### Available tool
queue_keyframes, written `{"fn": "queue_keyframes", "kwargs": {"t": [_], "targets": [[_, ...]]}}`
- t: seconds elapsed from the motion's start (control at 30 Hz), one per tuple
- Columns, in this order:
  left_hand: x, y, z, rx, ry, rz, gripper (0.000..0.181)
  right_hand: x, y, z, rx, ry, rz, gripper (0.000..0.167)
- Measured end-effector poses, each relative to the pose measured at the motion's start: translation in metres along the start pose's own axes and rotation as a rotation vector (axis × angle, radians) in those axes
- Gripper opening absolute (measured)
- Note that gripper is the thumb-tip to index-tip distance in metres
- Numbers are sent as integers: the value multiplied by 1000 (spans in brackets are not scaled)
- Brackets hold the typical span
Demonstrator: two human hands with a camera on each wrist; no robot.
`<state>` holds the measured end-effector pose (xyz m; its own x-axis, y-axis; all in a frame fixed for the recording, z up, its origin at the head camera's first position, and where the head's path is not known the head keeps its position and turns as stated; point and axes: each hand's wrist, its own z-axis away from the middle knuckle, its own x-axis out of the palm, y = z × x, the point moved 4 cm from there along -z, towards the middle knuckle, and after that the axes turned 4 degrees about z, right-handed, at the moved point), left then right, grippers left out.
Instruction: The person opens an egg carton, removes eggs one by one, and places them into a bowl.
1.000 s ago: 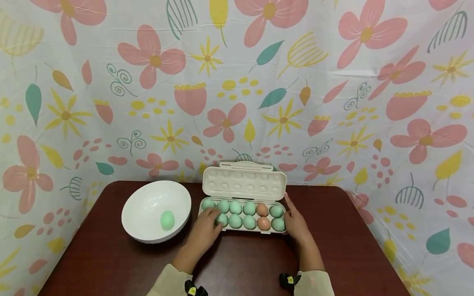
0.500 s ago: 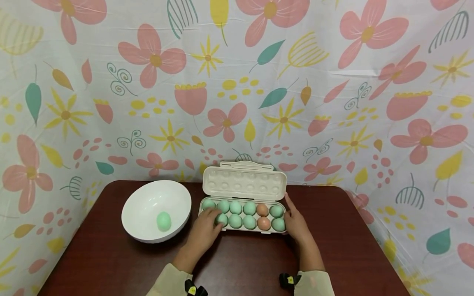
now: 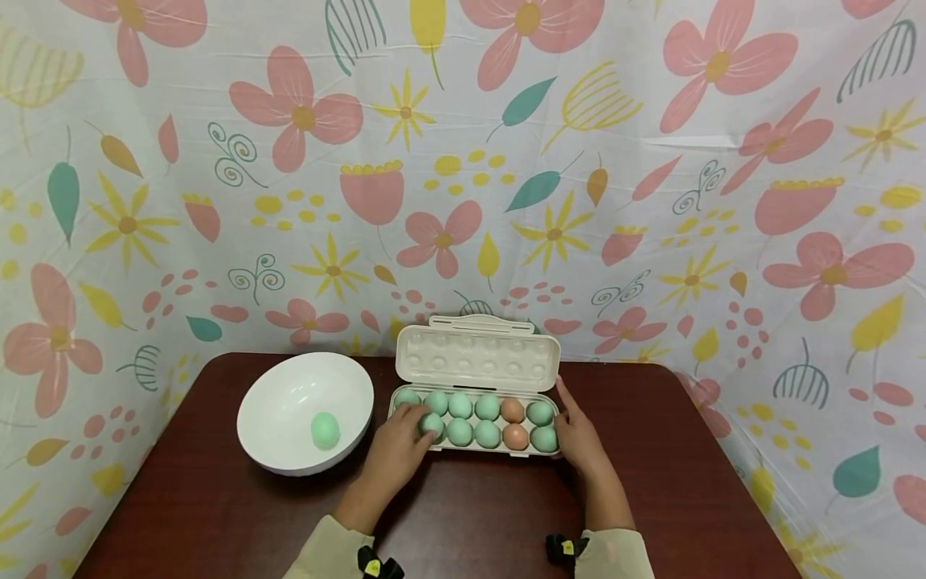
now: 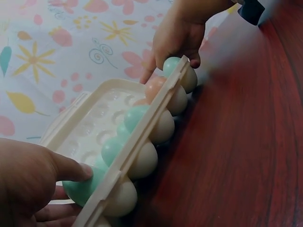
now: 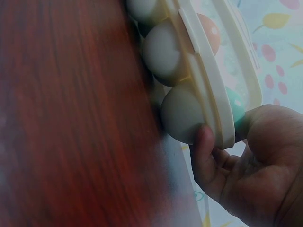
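Note:
A cream egg carton (image 3: 477, 359) lies with its lid up on the table, holding several green eggs (image 3: 488, 434) and two brown eggs (image 3: 515, 437). At its front left, my left hand (image 3: 396, 447) pinches a green egg (image 4: 84, 189); the left wrist view has the thumb on top of it and other fingers behind. My right hand (image 3: 581, 438) grips the carton's right end, its thumb below the rim in the right wrist view (image 5: 260, 165). Left of the carton stands a white bowl (image 3: 268, 406) with one green egg (image 3: 325, 431) inside.
The dark red-brown table (image 3: 477, 523) runs up to a flower-printed cloth (image 3: 463, 177) hanging behind and at both sides. The carton's raised lid stands close to the cloth. The bowl is just left of my left forearm.
My left hand has shifted slightly up, and the green egg in its fingers sits a little higher. In the bowl, the egg rocked left and then back right. The right hand stayed still.

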<state>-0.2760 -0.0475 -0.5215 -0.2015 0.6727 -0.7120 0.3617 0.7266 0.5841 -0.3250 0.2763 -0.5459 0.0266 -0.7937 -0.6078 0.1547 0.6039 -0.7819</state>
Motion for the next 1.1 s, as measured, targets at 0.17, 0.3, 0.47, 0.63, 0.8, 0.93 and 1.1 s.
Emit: {"fn": "queue_keyframes", "kwargs": {"t": [0.17,0.3,0.47,0.63,0.8,0.93,1.1], "targets": [[-7,5,0,-9,9,17,40,0,1,-1,4,-1,-6,65],[-16,10,-2,3,50,23,41,1,2,-1,6,1,-2,65],[-29,15,-3,17,94,53,40,0,0,0,3,-5,-8,65],[-42,17,-4,-1,117,94,40,0,0,1,-3,-11,-6,65],[-55,15,-6,-27,152,130,40,0,0,0,-2,-8,1,65],[-64,12,-7,-43,179,155,40,0,0,0,10,-10,-12,65],[-75,6,-8,-59,191,169,39,1,1,-1,13,-9,-15,66]]}}
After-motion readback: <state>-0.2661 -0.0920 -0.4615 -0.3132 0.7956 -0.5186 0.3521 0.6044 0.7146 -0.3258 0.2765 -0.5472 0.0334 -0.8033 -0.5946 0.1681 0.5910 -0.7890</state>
